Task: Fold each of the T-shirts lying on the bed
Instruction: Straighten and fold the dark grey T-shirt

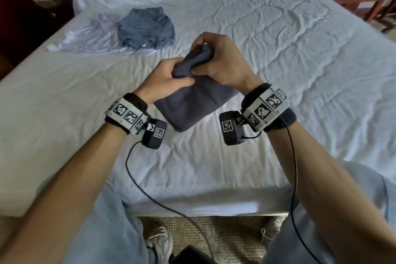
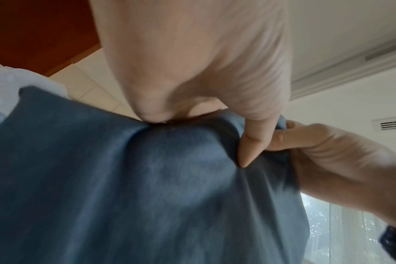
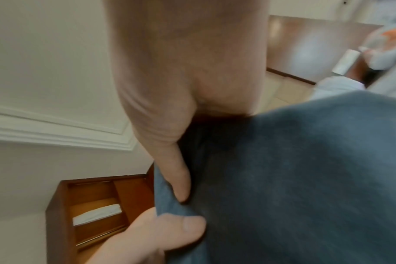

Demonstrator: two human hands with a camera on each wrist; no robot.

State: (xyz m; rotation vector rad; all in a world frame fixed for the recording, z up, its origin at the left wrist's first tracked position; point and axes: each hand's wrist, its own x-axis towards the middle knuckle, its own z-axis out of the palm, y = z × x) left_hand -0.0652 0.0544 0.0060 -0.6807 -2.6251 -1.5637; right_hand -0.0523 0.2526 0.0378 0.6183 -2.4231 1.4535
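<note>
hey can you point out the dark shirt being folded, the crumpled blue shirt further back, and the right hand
dark T-shirt (image 1: 192, 105): head view, flat folded lower part.
crumpled blue T-shirt (image 1: 146, 27): head view, middle of the heap.
right hand (image 1: 222, 60): head view, back of the hand gripping the dark T-shirt.

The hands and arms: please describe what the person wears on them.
Both forearms are bare, without sleeves. Each wrist has a black band carrying white blocks with black square-code markers. A small black camera box hangs under each wrist, and a thin black cable runs from it.
</note>
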